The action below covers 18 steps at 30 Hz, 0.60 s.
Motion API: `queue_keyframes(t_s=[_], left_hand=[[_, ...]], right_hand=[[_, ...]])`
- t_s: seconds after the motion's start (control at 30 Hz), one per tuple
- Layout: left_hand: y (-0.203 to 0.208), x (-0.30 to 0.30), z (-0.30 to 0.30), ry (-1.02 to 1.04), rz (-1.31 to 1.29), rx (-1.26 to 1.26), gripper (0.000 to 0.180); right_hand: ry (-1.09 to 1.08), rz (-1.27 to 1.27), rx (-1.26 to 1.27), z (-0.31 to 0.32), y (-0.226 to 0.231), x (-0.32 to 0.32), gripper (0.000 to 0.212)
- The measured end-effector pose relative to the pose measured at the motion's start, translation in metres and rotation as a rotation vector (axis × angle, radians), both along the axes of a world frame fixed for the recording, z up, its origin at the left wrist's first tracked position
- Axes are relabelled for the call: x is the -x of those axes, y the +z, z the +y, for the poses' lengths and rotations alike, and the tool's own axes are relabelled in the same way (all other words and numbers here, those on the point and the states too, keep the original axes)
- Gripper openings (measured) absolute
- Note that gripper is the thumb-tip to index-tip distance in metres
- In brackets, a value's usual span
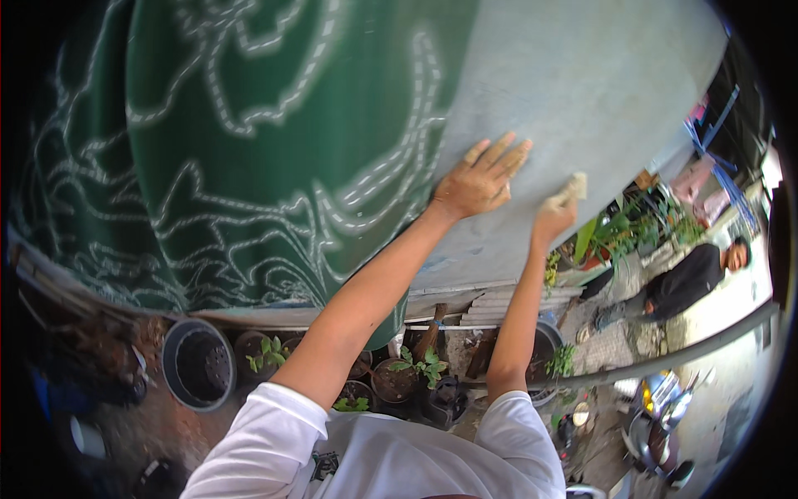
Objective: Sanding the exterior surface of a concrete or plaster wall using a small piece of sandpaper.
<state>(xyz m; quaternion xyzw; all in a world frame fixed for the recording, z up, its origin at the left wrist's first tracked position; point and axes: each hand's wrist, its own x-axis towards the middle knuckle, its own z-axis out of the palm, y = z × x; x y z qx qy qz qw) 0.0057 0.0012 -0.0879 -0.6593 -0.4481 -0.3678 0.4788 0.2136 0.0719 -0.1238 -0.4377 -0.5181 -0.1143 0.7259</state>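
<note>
My left hand point(486, 176) lies flat on the smooth grey wall point(573, 91), its fingers apart and holding nothing. A little lower and to the right, my right hand point(555, 218) is closed on a small beige pad point(578, 185); whether this is a sponge or folded sandpaper I cannot tell. The pad is close to the wall's surface, and contact is hard to make out. Left of both hands, a dark green sheet point(274, 158) with white dashed outlines covers the wall, and my left forearm crosses in front of its lower right part.
Below the wall stand a large black pot point(198, 364), several potted plants point(428, 366) and stacked corrugated sheets point(507, 306). At the right are leafy plants point(632, 224), a person in dark clothes point(690, 279), a curved rail point(665, 349) and a motorcycle point(657, 424).
</note>
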Motion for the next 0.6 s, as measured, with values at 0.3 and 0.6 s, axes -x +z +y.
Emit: queue_keyframes(t_s=[0.3,0.6], left_hand=[[-0.009,0.004,-0.003,-0.011,0.0,-0.031,0.058],[-0.007,0.007,0.009,0.088,0.046,-0.095,0.06]], right_hand=[[-0.149,0.055,0.149,-0.008,0.007,0.017,0.038],[-0.23,0.016,-0.044,0.018,-0.03,-0.003,0.038]])
